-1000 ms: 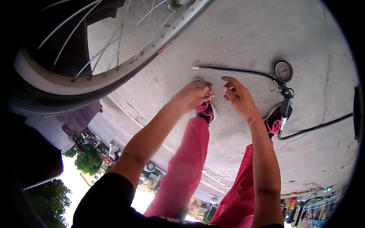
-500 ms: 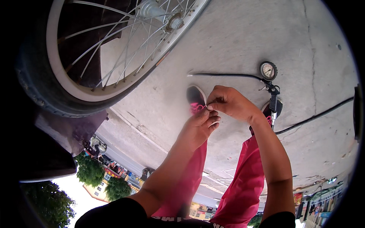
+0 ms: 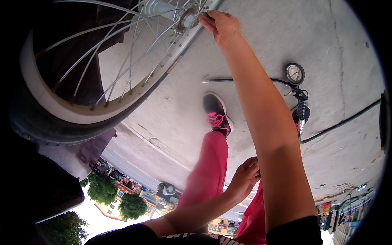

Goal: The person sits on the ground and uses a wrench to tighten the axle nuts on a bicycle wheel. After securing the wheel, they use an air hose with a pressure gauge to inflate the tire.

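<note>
A spoked wheel [image 3: 92, 116] with a pale rim and dark tyre [image 3: 38, 126] fills the upper left. My right hand [image 3: 222, 26] reaches up to the rim beside the hub [image 3: 188, 21]. Its thumb and fingers are pinched together there; whatever sits between them is too small to make out. Lower down, my left hand [image 3: 244, 179] is held near my thigh, fingers curled in and partly covered by my right forearm. Any small thing inside it is hidden.
On the concrete to the right lies a tyre inflator [image 3: 301, 108] with a round gauge [image 3: 295, 73]. A thin black hose [image 3: 222, 80] points left from it; a thicker hose [image 3: 347, 125] runs off right. My dark shoe [image 3: 214, 108] stands between wheel and inflator.
My hands have parted from where they met at the fingertips. The right has gone up to the wheel rim; the left has dropped down and right, behind the right forearm.
</note>
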`<state>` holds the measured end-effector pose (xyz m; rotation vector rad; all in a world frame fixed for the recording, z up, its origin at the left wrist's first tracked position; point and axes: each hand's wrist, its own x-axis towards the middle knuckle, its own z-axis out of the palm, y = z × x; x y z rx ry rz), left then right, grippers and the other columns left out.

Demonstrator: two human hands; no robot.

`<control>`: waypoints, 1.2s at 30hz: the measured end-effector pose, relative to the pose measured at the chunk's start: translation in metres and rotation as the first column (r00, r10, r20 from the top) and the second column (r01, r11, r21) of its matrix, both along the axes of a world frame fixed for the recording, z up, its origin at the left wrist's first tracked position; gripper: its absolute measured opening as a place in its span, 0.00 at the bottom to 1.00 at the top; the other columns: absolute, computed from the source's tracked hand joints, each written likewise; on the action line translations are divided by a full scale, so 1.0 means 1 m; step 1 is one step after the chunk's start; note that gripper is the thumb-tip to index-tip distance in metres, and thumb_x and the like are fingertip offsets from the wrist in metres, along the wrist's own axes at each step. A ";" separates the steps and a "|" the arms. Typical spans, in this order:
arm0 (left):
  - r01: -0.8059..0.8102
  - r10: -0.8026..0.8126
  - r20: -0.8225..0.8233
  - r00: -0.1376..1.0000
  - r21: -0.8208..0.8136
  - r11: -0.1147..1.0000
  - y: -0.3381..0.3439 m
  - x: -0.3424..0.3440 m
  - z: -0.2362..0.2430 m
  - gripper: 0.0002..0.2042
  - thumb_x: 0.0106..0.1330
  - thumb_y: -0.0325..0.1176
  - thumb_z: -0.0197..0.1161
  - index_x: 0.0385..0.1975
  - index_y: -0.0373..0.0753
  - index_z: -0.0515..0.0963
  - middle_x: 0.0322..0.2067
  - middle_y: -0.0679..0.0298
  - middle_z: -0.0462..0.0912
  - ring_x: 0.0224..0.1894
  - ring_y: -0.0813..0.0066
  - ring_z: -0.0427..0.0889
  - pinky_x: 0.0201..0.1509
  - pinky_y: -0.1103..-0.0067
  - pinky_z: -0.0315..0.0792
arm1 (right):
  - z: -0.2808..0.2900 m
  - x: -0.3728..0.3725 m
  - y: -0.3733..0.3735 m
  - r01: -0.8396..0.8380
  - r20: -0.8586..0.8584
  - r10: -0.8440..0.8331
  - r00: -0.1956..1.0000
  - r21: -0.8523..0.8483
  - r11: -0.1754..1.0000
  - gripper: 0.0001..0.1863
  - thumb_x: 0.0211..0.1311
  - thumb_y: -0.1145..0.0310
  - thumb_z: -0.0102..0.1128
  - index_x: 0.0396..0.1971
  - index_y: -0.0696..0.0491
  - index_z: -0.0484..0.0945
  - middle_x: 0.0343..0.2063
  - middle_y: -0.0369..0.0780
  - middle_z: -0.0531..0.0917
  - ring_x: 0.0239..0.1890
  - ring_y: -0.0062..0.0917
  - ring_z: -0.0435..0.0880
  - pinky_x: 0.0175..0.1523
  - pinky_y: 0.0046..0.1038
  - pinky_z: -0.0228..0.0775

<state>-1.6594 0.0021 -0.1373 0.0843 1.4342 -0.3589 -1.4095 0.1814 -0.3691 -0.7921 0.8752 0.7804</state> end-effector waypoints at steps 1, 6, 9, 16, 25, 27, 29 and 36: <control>-0.009 0.009 -0.012 1.000 -0.018 1.000 0.002 0.005 0.004 0.11 0.72 0.36 0.52 0.48 0.39 0.73 0.35 0.69 0.79 0.38 0.80 0.77 0.45 0.78 0.70 | 0.000 -0.001 0.006 0.000 0.044 0.001 0.999 -0.036 0.999 0.11 0.58 0.80 0.58 0.38 0.69 0.71 0.32 0.49 0.81 0.33 0.32 0.85 0.38 0.27 0.84; 0.019 -0.022 -0.023 0.999 -0.131 0.991 0.000 0.000 0.009 0.09 0.71 0.37 0.54 0.44 0.39 0.72 0.30 0.72 0.75 0.30 0.87 0.71 0.35 0.83 0.65 | 0.002 -0.004 0.024 -0.064 0.263 0.145 0.954 -0.293 0.954 0.09 0.55 0.79 0.60 0.34 0.67 0.73 0.27 0.46 0.81 0.27 0.30 0.84 0.30 0.25 0.80; 0.091 -0.104 -0.106 0.989 -0.119 0.989 -0.002 -0.001 0.008 0.06 0.70 0.32 0.53 0.40 0.39 0.72 0.26 0.73 0.73 0.25 0.90 0.68 0.27 0.87 0.60 | -0.002 -0.006 0.030 -0.057 0.408 0.246 0.879 -0.422 0.905 0.07 0.51 0.79 0.62 0.28 0.65 0.73 0.20 0.46 0.81 0.20 0.29 0.83 0.23 0.27 0.75; 0.180 -0.200 -0.133 0.971 -0.144 0.973 0.012 0.010 0.010 0.08 0.67 0.27 0.54 0.44 0.36 0.71 0.30 0.69 0.77 0.31 0.85 0.75 0.30 0.85 0.68 | -0.025 -0.018 0.037 0.093 0.507 0.361 0.783 -0.669 0.737 0.12 0.48 0.76 0.68 0.31 0.63 0.75 0.23 0.46 0.81 0.22 0.28 0.82 0.26 0.30 0.73; 0.008 -0.026 -0.188 0.982 -0.096 0.995 0.017 0.023 0.014 0.10 0.68 0.28 0.55 0.46 0.35 0.72 0.34 0.67 0.79 0.36 0.84 0.78 0.36 0.84 0.72 | -0.008 0.013 0.045 0.159 -0.348 -0.156 0.924 -0.019 0.987 0.06 0.55 0.80 0.61 0.29 0.60 0.71 0.20 0.41 0.73 0.17 0.25 0.67 0.18 0.27 0.58; -0.042 0.035 -0.089 0.995 -0.073 0.996 0.017 0.021 0.015 0.09 0.68 0.28 0.55 0.46 0.35 0.72 0.35 0.66 0.79 0.36 0.84 0.78 0.36 0.84 0.72 | -0.016 0.016 0.036 0.122 -0.388 -0.078 0.918 0.090 0.988 0.07 0.55 0.80 0.60 0.30 0.59 0.70 0.20 0.41 0.72 0.17 0.22 0.64 0.17 0.24 0.55; -0.058 0.057 -0.013 0.998 -0.053 0.997 0.017 0.020 0.014 0.09 0.68 0.27 0.54 0.46 0.35 0.72 0.36 0.65 0.79 0.36 0.84 0.78 0.37 0.84 0.72 | -0.023 0.021 0.032 0.139 -0.443 -0.054 0.895 0.162 0.977 0.05 0.59 0.78 0.57 0.30 0.58 0.70 0.21 0.41 0.73 0.17 0.20 0.65 0.17 0.23 0.55; 0.002 -0.011 -0.119 0.993 -0.070 0.998 0.023 0.038 0.015 0.09 0.68 0.25 0.52 0.46 0.35 0.72 0.37 0.65 0.79 0.37 0.82 0.79 0.40 0.83 0.73 | -0.039 0.024 0.028 0.185 -0.504 0.039 0.863 0.386 0.904 0.05 0.69 0.74 0.42 0.37 0.57 0.68 0.24 0.44 0.77 0.18 0.19 0.66 0.18 0.21 0.58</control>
